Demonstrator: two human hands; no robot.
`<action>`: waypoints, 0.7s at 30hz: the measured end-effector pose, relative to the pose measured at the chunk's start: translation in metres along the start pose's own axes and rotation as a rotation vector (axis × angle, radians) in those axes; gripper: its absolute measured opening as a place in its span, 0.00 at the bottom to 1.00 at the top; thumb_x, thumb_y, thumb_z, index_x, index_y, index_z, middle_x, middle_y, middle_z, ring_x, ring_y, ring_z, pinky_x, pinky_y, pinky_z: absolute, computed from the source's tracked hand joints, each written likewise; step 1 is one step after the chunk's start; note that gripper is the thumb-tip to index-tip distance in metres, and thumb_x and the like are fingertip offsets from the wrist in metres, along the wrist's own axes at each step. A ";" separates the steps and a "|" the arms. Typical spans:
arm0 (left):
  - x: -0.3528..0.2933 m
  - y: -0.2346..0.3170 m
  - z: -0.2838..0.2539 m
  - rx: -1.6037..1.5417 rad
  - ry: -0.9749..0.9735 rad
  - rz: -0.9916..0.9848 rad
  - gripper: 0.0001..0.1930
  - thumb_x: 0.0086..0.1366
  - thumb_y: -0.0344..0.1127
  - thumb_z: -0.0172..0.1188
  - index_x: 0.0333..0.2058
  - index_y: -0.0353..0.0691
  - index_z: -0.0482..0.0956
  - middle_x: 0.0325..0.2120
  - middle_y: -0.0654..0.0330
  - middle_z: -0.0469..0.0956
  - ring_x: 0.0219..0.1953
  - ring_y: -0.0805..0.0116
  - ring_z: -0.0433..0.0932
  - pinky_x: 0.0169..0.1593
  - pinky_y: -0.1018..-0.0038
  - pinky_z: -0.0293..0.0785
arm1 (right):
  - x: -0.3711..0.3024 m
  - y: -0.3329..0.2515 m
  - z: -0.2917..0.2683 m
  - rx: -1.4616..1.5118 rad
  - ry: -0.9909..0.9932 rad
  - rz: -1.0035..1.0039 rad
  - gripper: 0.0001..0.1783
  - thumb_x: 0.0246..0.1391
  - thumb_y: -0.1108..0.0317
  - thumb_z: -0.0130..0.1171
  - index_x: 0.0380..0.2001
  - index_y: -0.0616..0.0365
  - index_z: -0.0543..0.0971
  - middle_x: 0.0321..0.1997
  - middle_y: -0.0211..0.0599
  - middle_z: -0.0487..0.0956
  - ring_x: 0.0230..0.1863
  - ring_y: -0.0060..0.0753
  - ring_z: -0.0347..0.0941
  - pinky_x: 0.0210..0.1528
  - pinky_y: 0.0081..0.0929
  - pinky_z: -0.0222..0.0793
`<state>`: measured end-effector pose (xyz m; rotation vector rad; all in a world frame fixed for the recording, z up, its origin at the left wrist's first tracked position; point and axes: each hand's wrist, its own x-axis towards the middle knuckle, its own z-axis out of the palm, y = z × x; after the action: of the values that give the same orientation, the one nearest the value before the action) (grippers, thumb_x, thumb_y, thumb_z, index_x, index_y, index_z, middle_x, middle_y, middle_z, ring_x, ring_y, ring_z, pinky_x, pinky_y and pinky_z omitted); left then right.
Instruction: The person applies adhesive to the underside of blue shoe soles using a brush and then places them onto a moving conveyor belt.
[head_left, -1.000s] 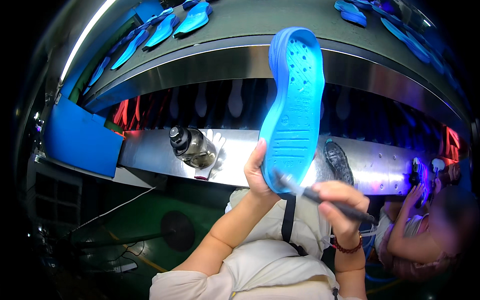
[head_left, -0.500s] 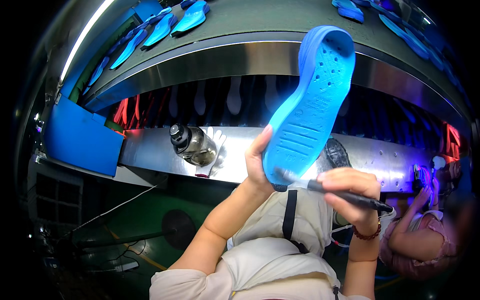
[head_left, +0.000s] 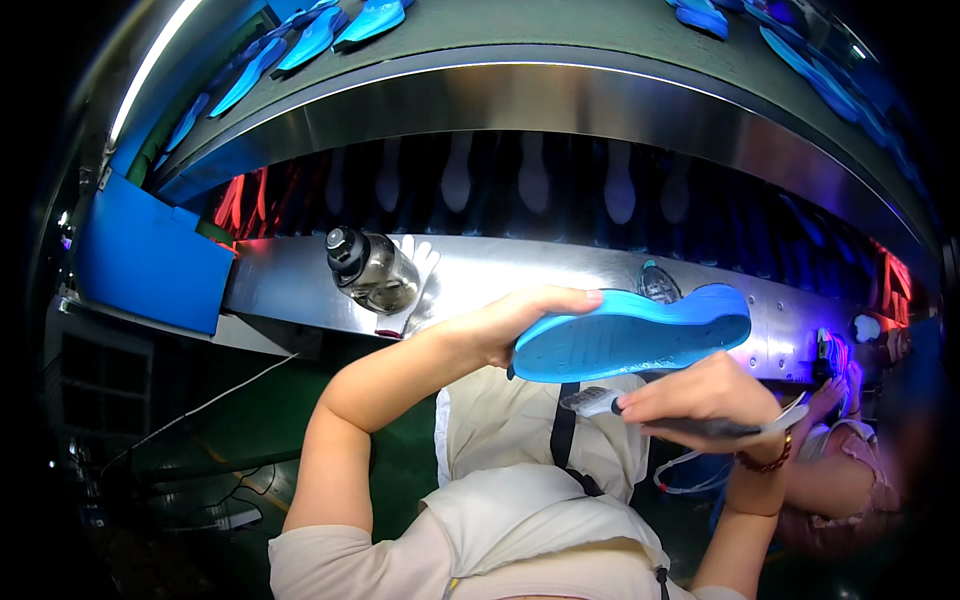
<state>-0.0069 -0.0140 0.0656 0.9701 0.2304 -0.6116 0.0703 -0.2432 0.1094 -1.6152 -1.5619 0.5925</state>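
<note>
A bright blue shoe sole (head_left: 640, 322) is held tilted lengthwise in front of my body, its hollow inner side turned down toward me. My left hand (head_left: 520, 325) grips one end, with the thumb over the rim and the fingers out of sight beneath. My right hand (head_left: 705, 400) is closed around a black-handled brush (head_left: 592, 402), whose pale bristles sit just below the sole's lower edge, seemingly apart from it. A thin white tube or cord (head_left: 690, 488) hangs by the handle's rear end.
On the metal ledge (head_left: 470, 262) stand a clear bottle with a black lid (head_left: 372, 270), a white glove (head_left: 418, 262) and a dark clear object (head_left: 657, 283). Blue soles (head_left: 310, 42) lie on the green belt (head_left: 540, 25) beyond. Another person (head_left: 850, 470) works at right.
The sole has swung from upright to nearly level, its inner face tipping down. My right hand has drawn the brush off the sole's near end and slightly lower.
</note>
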 end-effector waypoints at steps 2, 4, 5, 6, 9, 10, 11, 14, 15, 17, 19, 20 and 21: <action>-0.005 0.001 0.002 -0.001 0.057 -0.026 0.31 0.58 0.52 0.54 0.52 0.33 0.67 0.46 0.45 0.70 0.46 0.61 0.72 0.47 0.70 0.70 | 0.002 0.003 -0.004 -0.049 0.044 0.045 0.10 0.39 0.77 0.63 0.31 0.58 0.80 0.35 0.41 0.81 0.36 0.37 0.79 0.38 0.26 0.75; -0.008 0.004 -0.001 0.151 0.065 -0.057 0.31 0.58 0.53 0.53 0.52 0.32 0.67 0.46 0.45 0.70 0.45 0.61 0.73 0.46 0.70 0.71 | 0.000 0.008 -0.002 -0.151 -0.096 0.038 0.11 0.41 0.77 0.61 0.32 0.57 0.79 0.37 0.38 0.80 0.37 0.36 0.78 0.37 0.25 0.74; -0.009 0.006 -0.002 0.232 0.064 -0.074 0.32 0.58 0.54 0.53 0.52 0.32 0.67 0.45 0.45 0.71 0.44 0.61 0.73 0.46 0.69 0.71 | -0.002 0.007 -0.003 -0.203 -0.161 0.039 0.12 0.41 0.76 0.60 0.33 0.56 0.79 0.37 0.37 0.80 0.37 0.36 0.78 0.37 0.24 0.73; -0.009 0.008 -0.002 0.209 0.055 -0.058 0.32 0.58 0.53 0.53 0.52 0.32 0.67 0.45 0.45 0.71 0.44 0.62 0.74 0.45 0.70 0.71 | -0.003 0.000 -0.008 -0.324 -0.221 0.029 0.10 0.40 0.77 0.63 0.31 0.60 0.80 0.35 0.42 0.80 0.37 0.38 0.79 0.39 0.25 0.74; -0.021 0.001 -0.008 0.123 0.086 -0.004 0.31 0.59 0.53 0.52 0.52 0.32 0.67 0.43 0.46 0.73 0.42 0.62 0.75 0.44 0.71 0.72 | 0.002 0.008 -0.020 -0.080 -0.105 -0.014 0.09 0.42 0.75 0.62 0.31 0.60 0.80 0.36 0.42 0.80 0.37 0.37 0.78 0.38 0.25 0.74; -0.020 0.003 -0.008 0.169 0.080 0.009 0.31 0.60 0.53 0.52 0.52 0.32 0.67 0.43 0.46 0.73 0.42 0.61 0.75 0.45 0.71 0.72 | 0.001 0.011 -0.024 -0.146 -0.023 0.025 0.10 0.41 0.74 0.64 0.31 0.60 0.80 0.36 0.42 0.80 0.37 0.37 0.78 0.38 0.25 0.74; -0.020 0.004 -0.008 0.215 0.076 0.024 0.31 0.60 0.53 0.52 0.52 0.32 0.67 0.44 0.46 0.73 0.43 0.61 0.75 0.45 0.71 0.72 | -0.003 0.016 -0.025 -0.155 -0.024 0.026 0.10 0.41 0.74 0.64 0.32 0.60 0.79 0.36 0.42 0.80 0.36 0.37 0.79 0.38 0.25 0.74; -0.021 -0.001 -0.016 0.105 0.053 0.082 0.31 0.61 0.52 0.50 0.54 0.32 0.64 0.46 0.45 0.71 0.44 0.58 0.75 0.47 0.68 0.72 | -0.012 0.018 -0.028 -0.140 -0.074 0.131 0.11 0.40 0.73 0.64 0.31 0.60 0.79 0.32 0.41 0.80 0.33 0.40 0.77 0.35 0.26 0.73; -0.024 -0.007 -0.018 0.024 0.050 0.106 0.31 0.62 0.51 0.49 0.55 0.32 0.63 0.46 0.45 0.71 0.45 0.57 0.75 0.47 0.67 0.72 | -0.012 0.023 -0.025 -0.004 0.011 0.081 0.11 0.41 0.73 0.65 0.32 0.62 0.80 0.31 0.41 0.81 0.28 0.33 0.78 0.31 0.22 0.73; -0.015 -0.019 -0.013 -0.231 -0.059 0.209 0.31 0.62 0.51 0.47 0.58 0.36 0.57 0.50 0.46 0.68 0.47 0.52 0.73 0.48 0.61 0.72 | -0.010 0.019 -0.013 0.263 0.226 0.226 0.13 0.41 0.74 0.65 0.35 0.63 0.80 0.30 0.39 0.81 0.25 0.24 0.77 0.27 0.17 0.71; 0.001 -0.032 -0.007 -0.381 -0.081 0.203 0.31 0.62 0.51 0.46 0.59 0.39 0.57 0.51 0.46 0.67 0.47 0.49 0.72 0.46 0.56 0.73 | -0.001 0.025 0.001 0.420 0.324 0.316 0.12 0.43 0.76 0.62 0.36 0.65 0.80 0.26 0.37 0.80 0.22 0.18 0.73 0.24 0.13 0.69; 0.007 -0.032 -0.002 -0.419 -0.076 0.215 0.31 0.62 0.51 0.46 0.59 0.40 0.56 0.51 0.45 0.66 0.47 0.48 0.72 0.44 0.52 0.73 | -0.005 0.044 0.001 0.456 0.440 0.333 0.11 0.45 0.76 0.61 0.35 0.65 0.80 0.26 0.36 0.79 0.20 0.17 0.72 0.23 0.13 0.68; 0.010 -0.033 -0.001 -0.439 -0.077 0.217 0.31 0.62 0.51 0.46 0.59 0.40 0.56 0.50 0.45 0.66 0.46 0.47 0.72 0.44 0.52 0.74 | -0.014 0.062 -0.005 0.490 0.559 0.348 0.10 0.46 0.75 0.59 0.34 0.65 0.80 0.25 0.36 0.79 0.18 0.16 0.70 0.22 0.12 0.67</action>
<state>-0.0180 -0.0309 0.0374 0.5371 0.1783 -0.3755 0.1098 -0.2528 0.0604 -1.4979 -0.6694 0.5817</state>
